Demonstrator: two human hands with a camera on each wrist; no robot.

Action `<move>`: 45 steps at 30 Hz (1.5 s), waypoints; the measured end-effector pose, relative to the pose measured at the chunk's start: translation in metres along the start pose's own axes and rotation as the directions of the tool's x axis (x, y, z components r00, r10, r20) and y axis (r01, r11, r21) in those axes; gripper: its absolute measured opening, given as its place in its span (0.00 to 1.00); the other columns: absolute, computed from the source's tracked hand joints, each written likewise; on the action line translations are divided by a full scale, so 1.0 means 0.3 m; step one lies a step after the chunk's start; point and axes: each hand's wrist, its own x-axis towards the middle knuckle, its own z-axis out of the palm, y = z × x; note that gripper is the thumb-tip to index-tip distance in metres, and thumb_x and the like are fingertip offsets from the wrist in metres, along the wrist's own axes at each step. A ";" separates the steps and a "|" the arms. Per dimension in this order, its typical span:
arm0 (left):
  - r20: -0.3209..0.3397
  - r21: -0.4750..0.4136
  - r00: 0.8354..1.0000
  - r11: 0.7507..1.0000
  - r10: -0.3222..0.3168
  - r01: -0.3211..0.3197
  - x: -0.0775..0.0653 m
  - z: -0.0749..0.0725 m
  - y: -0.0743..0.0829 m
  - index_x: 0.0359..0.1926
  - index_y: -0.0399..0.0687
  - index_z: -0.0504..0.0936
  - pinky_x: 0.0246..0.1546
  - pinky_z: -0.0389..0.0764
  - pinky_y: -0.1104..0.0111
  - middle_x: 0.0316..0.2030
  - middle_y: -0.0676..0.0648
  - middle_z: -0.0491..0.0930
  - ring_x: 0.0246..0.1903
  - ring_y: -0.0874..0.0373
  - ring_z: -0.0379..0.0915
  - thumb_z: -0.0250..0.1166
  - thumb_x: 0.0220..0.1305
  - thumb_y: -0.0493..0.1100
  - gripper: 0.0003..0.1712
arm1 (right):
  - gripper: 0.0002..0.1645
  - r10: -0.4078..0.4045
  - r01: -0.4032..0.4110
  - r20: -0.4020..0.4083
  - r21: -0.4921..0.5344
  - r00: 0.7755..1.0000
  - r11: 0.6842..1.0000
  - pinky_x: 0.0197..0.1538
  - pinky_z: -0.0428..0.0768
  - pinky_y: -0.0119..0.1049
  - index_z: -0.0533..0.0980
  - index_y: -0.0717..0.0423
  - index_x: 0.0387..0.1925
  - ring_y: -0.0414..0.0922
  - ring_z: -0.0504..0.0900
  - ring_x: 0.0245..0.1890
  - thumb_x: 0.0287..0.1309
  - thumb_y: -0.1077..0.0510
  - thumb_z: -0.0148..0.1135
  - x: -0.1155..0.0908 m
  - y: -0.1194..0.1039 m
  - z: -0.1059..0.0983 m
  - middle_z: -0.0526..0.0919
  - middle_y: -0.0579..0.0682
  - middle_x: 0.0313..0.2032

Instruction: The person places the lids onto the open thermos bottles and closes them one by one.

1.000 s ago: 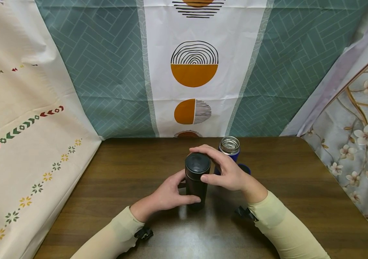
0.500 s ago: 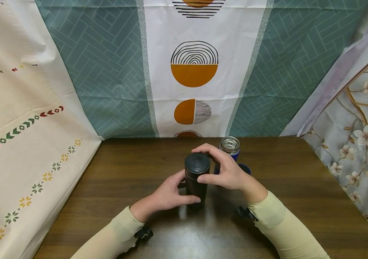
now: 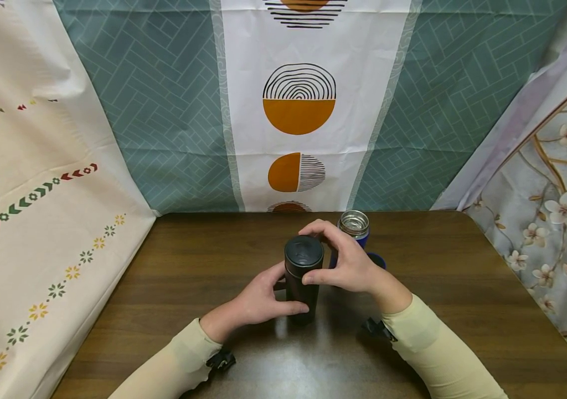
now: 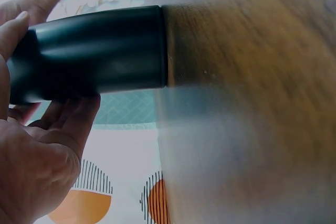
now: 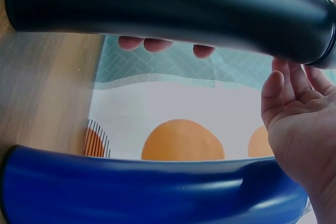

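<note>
A black thermos bottle (image 3: 303,285) stands upright on the table, its black lid (image 3: 304,250) on top. My left hand (image 3: 258,299) grips the body from the left, with the thumb across the front and fingers behind. My right hand (image 3: 345,263) holds the lid from the right, thumb at the front and fingers round the back edge. In the left wrist view the bottle's base (image 4: 157,45) meets the table. The right wrist view shows left fingertips (image 5: 157,44) showing past the far side of the bottle, and a blue bottle (image 5: 152,187) beside it.
Behind my right hand stands the blue bottle, uncapped, with a steel mouth (image 3: 354,223). A blue lid (image 3: 377,260) lies to its right, partly hidden by my hand. Patterned cloths (image 3: 179,111) hang behind the wooden table (image 3: 204,244) and at both sides.
My right thumb has moved left along the front of the lid, while the fingers behind have shifted slightly right. The left hand and the bottle have stayed in place.
</note>
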 end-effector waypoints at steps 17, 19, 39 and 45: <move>-0.007 0.033 0.999 0.999 -0.033 0.034 -0.003 0.002 -0.002 0.75 0.73 0.76 0.72 0.77 0.48 0.67 0.65 0.81 0.69 0.60 0.77 0.86 0.62 0.50 0.44 | 0.44 -0.073 0.060 0.138 0.098 0.988 0.993 0.81 0.67 0.50 0.64 0.61 0.84 0.56 0.77 0.73 0.76 0.51 0.69 -0.001 0.010 -0.008 0.79 0.57 0.72; -0.010 0.036 0.999 0.999 -0.034 0.034 -0.002 0.002 -0.001 0.75 0.73 0.76 0.72 0.77 0.48 0.67 0.65 0.81 0.69 0.60 0.77 0.87 0.62 0.50 0.44 | 0.42 -0.067 0.055 0.138 0.091 0.988 0.994 0.79 0.70 0.48 0.65 0.61 0.83 0.55 0.78 0.71 0.76 0.54 0.69 -0.001 0.008 -0.009 0.80 0.59 0.71; -0.005 0.024 1.000 1.000 -0.010 0.010 -0.001 0.003 -0.003 0.76 0.72 0.75 0.70 0.79 0.50 0.68 0.63 0.81 0.68 0.58 0.78 0.86 0.64 0.49 0.44 | 0.41 0.010 -0.010 0.062 0.014 0.998 1.000 0.70 0.79 0.45 0.76 0.52 0.73 0.52 0.85 0.61 0.61 0.63 0.81 -0.005 0.002 -0.013 0.84 0.51 0.65; -0.007 0.029 1.000 1.000 -0.006 0.007 -0.002 0.003 -0.004 0.76 0.71 0.75 0.70 0.79 0.49 0.68 0.62 0.80 0.68 0.58 0.78 0.85 0.64 0.49 0.43 | 0.41 0.013 -0.013 0.041 -0.002 0.999 1.000 0.67 0.81 0.47 0.77 0.53 0.71 0.52 0.85 0.59 0.58 0.63 0.84 -0.003 -0.001 -0.013 0.84 0.51 0.64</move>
